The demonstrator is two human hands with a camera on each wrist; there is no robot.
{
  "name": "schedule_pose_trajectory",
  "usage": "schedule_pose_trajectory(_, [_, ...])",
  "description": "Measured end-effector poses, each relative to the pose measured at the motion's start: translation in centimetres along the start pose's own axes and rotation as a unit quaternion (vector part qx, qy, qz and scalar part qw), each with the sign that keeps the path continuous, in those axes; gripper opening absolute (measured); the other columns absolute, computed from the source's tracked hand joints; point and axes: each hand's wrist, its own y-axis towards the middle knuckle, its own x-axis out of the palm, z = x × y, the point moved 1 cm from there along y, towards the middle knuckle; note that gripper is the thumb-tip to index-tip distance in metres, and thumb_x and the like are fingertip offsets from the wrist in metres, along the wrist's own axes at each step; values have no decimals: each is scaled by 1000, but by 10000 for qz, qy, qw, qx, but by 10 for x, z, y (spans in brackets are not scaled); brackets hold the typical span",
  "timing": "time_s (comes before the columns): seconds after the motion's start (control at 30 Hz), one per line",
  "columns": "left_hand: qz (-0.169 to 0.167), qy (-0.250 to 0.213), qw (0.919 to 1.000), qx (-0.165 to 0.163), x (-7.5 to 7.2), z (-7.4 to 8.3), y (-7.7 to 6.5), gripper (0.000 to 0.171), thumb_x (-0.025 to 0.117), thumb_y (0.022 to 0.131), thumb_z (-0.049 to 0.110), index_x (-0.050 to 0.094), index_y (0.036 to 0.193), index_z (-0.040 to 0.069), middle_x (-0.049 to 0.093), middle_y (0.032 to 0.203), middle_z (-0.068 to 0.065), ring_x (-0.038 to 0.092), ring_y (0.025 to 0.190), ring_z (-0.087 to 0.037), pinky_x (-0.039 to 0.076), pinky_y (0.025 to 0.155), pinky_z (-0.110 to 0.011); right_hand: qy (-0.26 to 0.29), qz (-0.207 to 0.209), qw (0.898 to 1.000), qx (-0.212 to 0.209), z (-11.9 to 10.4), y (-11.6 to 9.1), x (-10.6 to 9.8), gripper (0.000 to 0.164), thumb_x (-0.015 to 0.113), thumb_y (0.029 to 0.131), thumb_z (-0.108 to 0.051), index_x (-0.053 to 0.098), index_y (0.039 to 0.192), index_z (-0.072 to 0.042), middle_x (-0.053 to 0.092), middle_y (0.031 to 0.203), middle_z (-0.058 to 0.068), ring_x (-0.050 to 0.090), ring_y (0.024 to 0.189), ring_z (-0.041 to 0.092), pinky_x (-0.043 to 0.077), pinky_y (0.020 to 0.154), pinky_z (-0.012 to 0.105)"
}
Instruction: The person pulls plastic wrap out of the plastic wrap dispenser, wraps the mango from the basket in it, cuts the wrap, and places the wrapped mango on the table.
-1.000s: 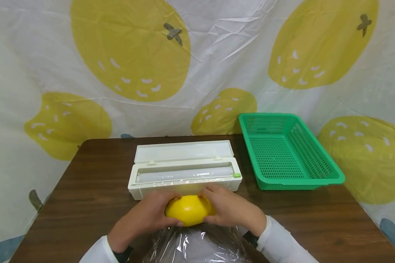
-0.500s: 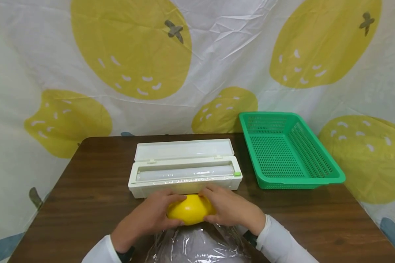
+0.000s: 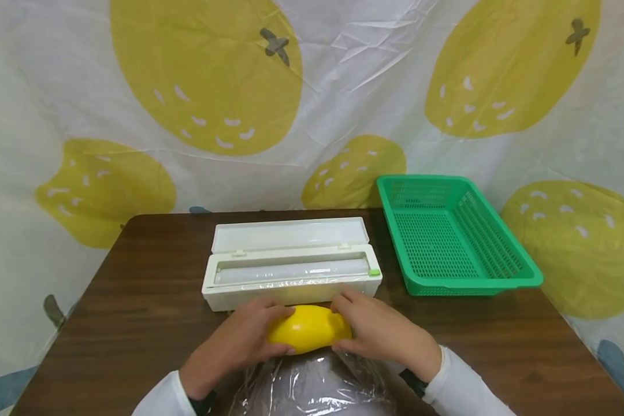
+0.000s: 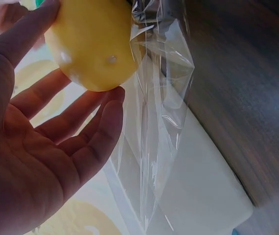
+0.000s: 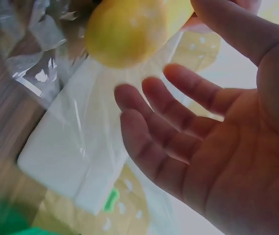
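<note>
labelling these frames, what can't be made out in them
Underside of the plastic roll: head view, hidden by the white box.
Near end of the clear film: head view, cut by bottom edge.
Whether the right hand presses the yellow fruit: right wrist view, thumb cut by top edge.
Most of the dark wristband: head view, behind left wrist and sleeve.

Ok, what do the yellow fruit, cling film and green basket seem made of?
Yellow fruit: smooth and glossy; bright highlights could mean real skin or plastic. Cling film: probably thin clear plastic, shiny, see-through and creased. Green basket: likely moulded plastic, satin, with evenly perforated walls.
</note>
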Motion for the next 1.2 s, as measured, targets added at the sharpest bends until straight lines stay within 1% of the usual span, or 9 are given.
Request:
schedule_pose_trajectory(0.13, [-7, 33, 10000, 4, -1, 1, 0, 63, 86, 68, 40, 72, 118, 4, 71, 103, -10, 60, 89, -22, 56, 77, -42, -55, -693, 9974, 206, 3, -20, -5, 49, 88, 66, -41, 63, 97, -12, 60, 87, -3, 52, 71, 10, 53, 66, 31])
schedule_pose_trajectory(0.27, [-72, 88, 9999, -38, -3, 1, 1, 64, 85, 69, 41, 71, 120, 4, 71, 104, -11, 60, 91, -23, 56, 79, -43, 6, -1330, 9898, 515, 5, -39, -2, 50, 94, 53, -37, 61, 85, -18, 57, 75, -9, 49, 65, 10, 49, 59, 31])
schedule_pose_trajectory(0.4, [-74, 75, 9999, -24, -5, 1, 1, 64, 86, 69, 40, 71, 119, 3, 70, 104, -11, 61, 89, -23, 57, 78, -43, -78, -1611, 9847, 665, 5, -49, 8, 53, 97, 43, -29, 58, 78, -21, 55, 69, -11, 48, 61, 10, 46, 56, 30])
schedule_pose_trajectory(0.5, [-69, 25, 10000, -21, -6, 1, 2, 64, 86, 69, 39, 71, 119, 3, 70, 103, -11, 60, 88, -22, 56, 77, -43, -199, -1591, 9852, 598, 6, -52, 17, 52, 97, 40, -24, 57, 73, -22, 54, 66, -11, 47, 59, 9, 45, 54, 29])
schedule_pose_trajectory(0.67, [-82, -6, 10000, -35, -5, 1, 2, 64, 86, 69, 40, 71, 119, 3, 71, 102, -11, 60, 87, -22, 56, 77, -42, -207, -1509, 9873, 462, 7, -53, 23, 45, 95, 42, -20, 56, 66, -22, 51, 62, -11, 44, 57, 9, 41, 51, 27])
schedule_pose_trajectory(0.8, [-103, -2, 9999, -48, -3, 1, 2, 64, 86, 69, 40, 71, 119, 4, 71, 102, -11, 61, 87, -22, 56, 76, -42, -200, -1569, 9871, 242, 8, -52, 24, 33, 92, 51, -16, 61, 60, -23, 54, 58, -13, 45, 55, 8, 43, 51, 26])
schedule_pose_trajectory(0.93, [-130, -10, 9999, -68, -2, 2, 1, 64, 85, 69, 41, 72, 119, 3, 71, 102, -11, 61, 87, -22, 56, 76, -42, -182, -1560, 9876, 0, 6, -54, 21, 25, 82, 61, -6, 64, 57, -23, 57, 55, -15, 46, 51, 5, 45, 49, 23])
schedule_pose_trajectory(1.03, [-166, -30, 9998, -92, -1, 3, 1, 64, 86, 69, 41, 72, 119, 3, 71, 102, -12, 60, 87, -23, 56, 76, -42, -108, -1440, 9895, -95, 1, -56, 10, 26, 75, 67, -2, 63, 57, -24, 56, 54, -15, 45, 49, 3, 45, 46, 21])
schedule_pose_trajectory(1.2, [-165, -14, 9998, -83, 0, 3, 2, 64, 86, 68, 41, 72, 118, 3, 69, 100, -11, 59, 85, -22, 55, 74, -41, -127, -728, 9966, -365, -14, -54, -22, 29, 69, 73, 0, 55, 58, -22, 48, 55, -14, 41, 48, 3, 38, 44, 20])
